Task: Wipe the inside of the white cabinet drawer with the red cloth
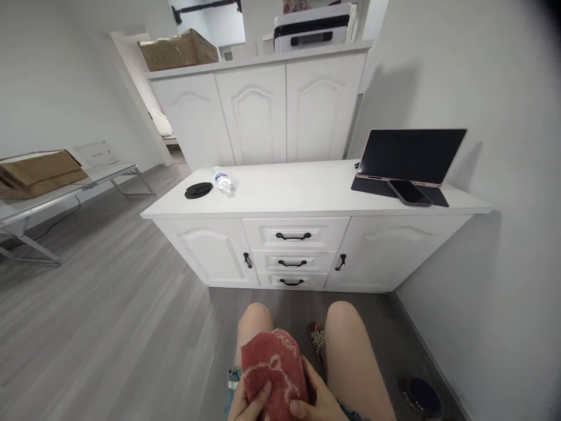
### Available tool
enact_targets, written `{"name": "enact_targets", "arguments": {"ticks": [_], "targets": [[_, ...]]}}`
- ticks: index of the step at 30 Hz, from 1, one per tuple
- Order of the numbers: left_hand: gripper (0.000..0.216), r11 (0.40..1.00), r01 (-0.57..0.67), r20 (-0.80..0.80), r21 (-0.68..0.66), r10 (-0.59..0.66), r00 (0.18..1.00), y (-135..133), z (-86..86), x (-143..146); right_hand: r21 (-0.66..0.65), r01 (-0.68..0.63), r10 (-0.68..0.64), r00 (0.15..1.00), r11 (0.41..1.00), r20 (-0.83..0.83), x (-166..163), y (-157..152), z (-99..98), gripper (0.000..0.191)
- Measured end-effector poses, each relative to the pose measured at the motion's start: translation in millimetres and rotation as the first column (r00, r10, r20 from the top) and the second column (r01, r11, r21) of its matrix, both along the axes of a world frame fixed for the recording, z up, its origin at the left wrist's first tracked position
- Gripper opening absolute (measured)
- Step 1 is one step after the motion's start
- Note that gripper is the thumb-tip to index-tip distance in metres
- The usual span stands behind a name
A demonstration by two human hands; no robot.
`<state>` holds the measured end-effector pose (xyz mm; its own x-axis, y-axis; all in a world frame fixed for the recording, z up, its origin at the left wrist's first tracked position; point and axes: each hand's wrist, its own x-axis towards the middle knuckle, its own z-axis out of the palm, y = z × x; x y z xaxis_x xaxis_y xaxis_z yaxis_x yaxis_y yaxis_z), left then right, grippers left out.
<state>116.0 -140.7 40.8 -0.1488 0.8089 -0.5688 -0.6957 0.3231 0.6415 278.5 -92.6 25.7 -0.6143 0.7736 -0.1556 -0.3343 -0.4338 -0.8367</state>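
While both hands, left hand (248, 403) and right hand (318, 402), close their grip on the red cloth (274, 374) over the knees, a loosened hold could drop it to the floor (109, 327).

Bright even daylight, soft shadows on right wall, fisheye bending, dark corner vignette

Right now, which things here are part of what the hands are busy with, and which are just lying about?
In hand:
red cloth, gripped from both sides by the left hand and the right hand, over the knees.

Lying about:
water bottle, black lid, tablet and phone on the white sideboard; cardboard box on the side table.
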Motion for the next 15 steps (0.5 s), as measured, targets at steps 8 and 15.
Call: {"name": "enact_targets", "arguments": {"ticks": [8,15], "targets": [[0.044,0.991,0.132,0.349,-0.009,-0.121,0.929,8.9,-27.7,10.4,-0.062,-0.069,0.065,0.996,0.996,-0.064,-1.9,18.6,12.5,0.058],[0.031,0.991,0.065,0.349,-0.115,-0.021,0.937,20.0,-41.1,-7.8,0.075,-0.335,0.300,0.908,0.939,0.294,4.6,80.7,-8.0,0.080]]}}
